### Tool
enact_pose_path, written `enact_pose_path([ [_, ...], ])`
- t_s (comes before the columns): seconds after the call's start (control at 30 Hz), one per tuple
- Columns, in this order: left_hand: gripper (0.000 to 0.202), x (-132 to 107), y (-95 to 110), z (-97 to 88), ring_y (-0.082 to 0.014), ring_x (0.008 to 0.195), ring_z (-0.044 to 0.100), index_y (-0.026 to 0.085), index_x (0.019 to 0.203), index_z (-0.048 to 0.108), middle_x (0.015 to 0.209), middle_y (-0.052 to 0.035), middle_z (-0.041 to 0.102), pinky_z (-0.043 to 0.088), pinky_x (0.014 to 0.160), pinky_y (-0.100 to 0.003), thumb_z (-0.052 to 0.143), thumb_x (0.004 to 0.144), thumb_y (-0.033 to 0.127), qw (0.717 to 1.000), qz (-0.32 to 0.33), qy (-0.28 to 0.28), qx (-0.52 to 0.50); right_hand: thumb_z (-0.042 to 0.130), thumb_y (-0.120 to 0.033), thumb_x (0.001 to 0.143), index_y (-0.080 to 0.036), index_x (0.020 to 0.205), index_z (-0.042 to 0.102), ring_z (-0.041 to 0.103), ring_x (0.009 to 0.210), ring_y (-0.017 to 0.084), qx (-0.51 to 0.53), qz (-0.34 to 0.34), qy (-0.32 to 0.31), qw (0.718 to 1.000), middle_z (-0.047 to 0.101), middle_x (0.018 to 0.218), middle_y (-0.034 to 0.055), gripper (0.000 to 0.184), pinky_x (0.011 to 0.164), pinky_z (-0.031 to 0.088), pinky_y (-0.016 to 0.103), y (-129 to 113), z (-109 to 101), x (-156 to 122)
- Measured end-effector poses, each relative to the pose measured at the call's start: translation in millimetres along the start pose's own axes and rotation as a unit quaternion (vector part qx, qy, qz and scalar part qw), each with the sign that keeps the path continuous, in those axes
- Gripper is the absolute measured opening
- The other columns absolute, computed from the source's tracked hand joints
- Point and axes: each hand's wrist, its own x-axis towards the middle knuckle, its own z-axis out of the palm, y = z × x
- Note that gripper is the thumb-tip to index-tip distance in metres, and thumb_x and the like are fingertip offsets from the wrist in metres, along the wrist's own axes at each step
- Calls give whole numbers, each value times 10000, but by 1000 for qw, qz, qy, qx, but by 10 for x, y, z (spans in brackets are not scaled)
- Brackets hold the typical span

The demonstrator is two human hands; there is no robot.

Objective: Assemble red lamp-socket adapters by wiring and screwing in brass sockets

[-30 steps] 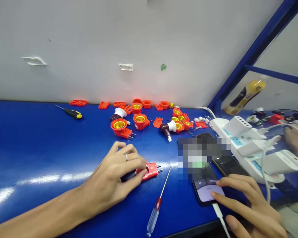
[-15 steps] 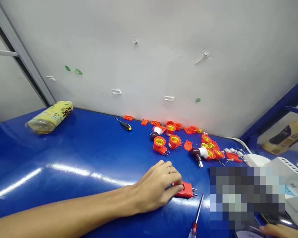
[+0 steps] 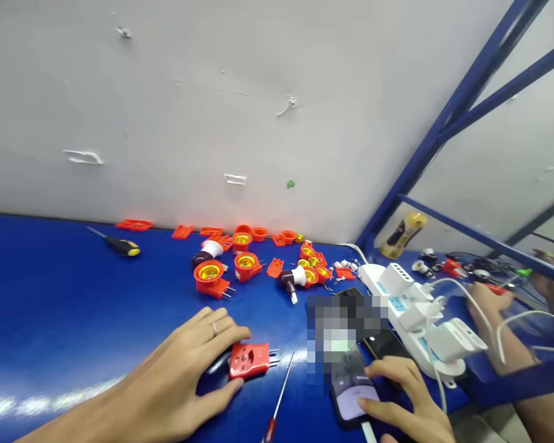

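Note:
My left hand (image 3: 184, 369) rests on the blue table (image 3: 50, 295), fingers and thumb curled round the back of a red plug base (image 3: 250, 359) whose metal pins point right. My right hand (image 3: 399, 394) lies at the lower right, fingertips on the lit screen of a phone (image 3: 352, 391) with a white cable in its near end. A red-handled screwdriver (image 3: 277, 403) lies between the two hands, tip toward the plug base.
Several orange lamp sockets (image 3: 210, 275) and loose parts lie near the wall, with a yellow-and-black screwdriver (image 3: 120, 245) at the left. A white power strip (image 3: 413, 311) with chargers sits right. Another person's hands (image 3: 487, 304) work beyond the blue frame.
The view swung left and then back right. My left hand stays on the red plug base; my right hand is again in view on the phone.

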Motion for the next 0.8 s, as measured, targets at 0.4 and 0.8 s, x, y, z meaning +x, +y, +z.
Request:
enact_pose_path([
  [0.4,403,15,-40,32,-293,1116,738,260,1292,633,1215,-54,771,579,1012,-397,696,901,337,999,20,26,29,622,-387,1034,-170,1083,697,703,939,187,-148,191,-173,955,719,1031,47,235,867,601,406,525,94,1432],
  [0.8,372,-41,23,49,-320,1125,687,163,1238,685,1159,-115,746,494,1078,-499,703,893,301,998,-10,-21,-51,657,-408,1015,-192,1284,641,683,1084,219,-247,244,-387,854,664,1292,88,345,928,598,434,973,550,1753],
])
